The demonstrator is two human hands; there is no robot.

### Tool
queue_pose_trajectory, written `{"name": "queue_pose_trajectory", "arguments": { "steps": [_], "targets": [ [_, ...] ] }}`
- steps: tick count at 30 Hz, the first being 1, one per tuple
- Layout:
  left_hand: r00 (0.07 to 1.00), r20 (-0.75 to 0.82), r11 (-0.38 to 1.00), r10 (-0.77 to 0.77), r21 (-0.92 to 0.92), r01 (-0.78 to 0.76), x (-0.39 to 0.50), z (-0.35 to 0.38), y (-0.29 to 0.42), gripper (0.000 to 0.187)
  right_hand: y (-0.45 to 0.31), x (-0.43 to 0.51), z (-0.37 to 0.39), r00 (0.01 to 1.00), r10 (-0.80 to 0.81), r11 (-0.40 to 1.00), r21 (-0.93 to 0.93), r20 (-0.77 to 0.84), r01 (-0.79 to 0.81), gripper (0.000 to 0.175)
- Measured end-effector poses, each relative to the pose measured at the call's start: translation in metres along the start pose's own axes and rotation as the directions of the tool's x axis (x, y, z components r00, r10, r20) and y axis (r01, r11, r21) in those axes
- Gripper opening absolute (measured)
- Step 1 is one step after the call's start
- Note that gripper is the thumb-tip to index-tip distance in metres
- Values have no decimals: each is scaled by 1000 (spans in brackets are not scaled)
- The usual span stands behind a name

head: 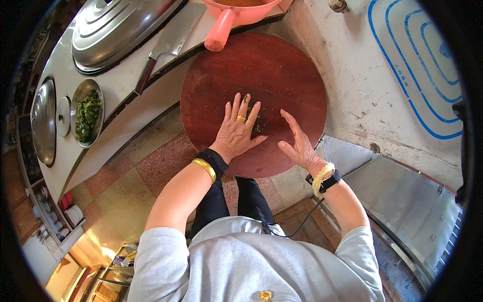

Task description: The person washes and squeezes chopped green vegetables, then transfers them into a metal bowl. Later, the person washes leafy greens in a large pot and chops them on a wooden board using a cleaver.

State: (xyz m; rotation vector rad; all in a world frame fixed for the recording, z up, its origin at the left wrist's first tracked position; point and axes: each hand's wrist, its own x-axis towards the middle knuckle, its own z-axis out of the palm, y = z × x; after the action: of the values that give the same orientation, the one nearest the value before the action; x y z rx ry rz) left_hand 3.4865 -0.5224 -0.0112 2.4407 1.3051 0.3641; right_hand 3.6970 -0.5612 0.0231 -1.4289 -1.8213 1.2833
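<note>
Before me is a round reddish-brown board (253, 71). My left hand (239, 126) lies palm down near its middle with the fingers spread, a gold ring on one finger and a bit of green on a fingertip. Small chopped green bits (257, 128) lie beside and partly under that hand. My right hand (298, 145) is over the board's lower right part, thumb and fingers apart, holding nothing. To the upper left, a cleaver (175, 32) rests on the white counter. A metal bowl (101, 117) on the counter holds chopped greens (88, 115).
A pink plastic ladle or dipper (222, 26) overhangs the board's top edge. Large metal lids (113, 34) and a small round lid (63, 116) are on the counter at left. At right are a wall with a blue-lined translucent panel (419, 64) and a metal-topped unit (400, 204).
</note>
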Motion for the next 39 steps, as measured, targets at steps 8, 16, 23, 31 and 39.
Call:
{"name": "queue_pose_trajectory", "arguments": {
  "steps": [8,16,23,31,39],
  "targets": [
    [991,-110,981,72,187,-51,17,-7,-19,54,-1,-8,-23,1000,1,1000,8,0,-1,73],
    [967,-19,946,254,214,-244,33,-11,-25,24,-1,-36,-45,990,139,990,20,-5,-138,67],
    [954,-16,928,301,236,-289,17,-9,-36,17,-9,-55,-63,987,159,987,23,-6,-159,62],
    [821,367,282,-438,-811,513,15,-34,-17,27,-13,-68,-78,987,159,985,68,-29,-157,49],
    [815,578,-783,-46,-527,329,19,-96,23,23,-20,-67,-82,991,137,966,222,-3,-133,39]
  ]
}}
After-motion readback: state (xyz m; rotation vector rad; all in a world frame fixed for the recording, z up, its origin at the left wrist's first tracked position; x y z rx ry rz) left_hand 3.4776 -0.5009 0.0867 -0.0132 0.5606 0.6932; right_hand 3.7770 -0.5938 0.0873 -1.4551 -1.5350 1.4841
